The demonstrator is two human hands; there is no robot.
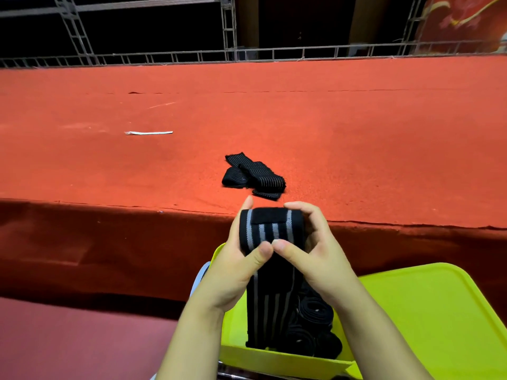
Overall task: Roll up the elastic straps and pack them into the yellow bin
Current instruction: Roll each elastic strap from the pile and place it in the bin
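Nearest, at about 5 o'clock, the yellow bin (428,311) sits below the table edge, with several rolled straps (315,322) already lying dark in its bottom; how many is hard to count, since they merge into one black mass and the forearms cover part of them.

Just above the bin, both hands work one grey-striped strap (270,226). The left hand (233,267) curls round the roll's left side with its thumb pressed on the front; the right hand (315,250) curls round the right side, thumb tip meeting the left one. The loose tail (270,305) hangs down into the bin (so the rolling step looks only part done). The next move, I judge, calls for turning the roll on while keeping the tail taut and the edges aligned, then fastening the end.

Farther out at 12 o'clock, unrolled straps (253,174) lie in a heap on the red table (384,138), well apart from the hands. A white strip (149,132) lies at 10 o'clock; what it is I cannot tell. Beyond, a metal truss (229,26) stands against darkness.
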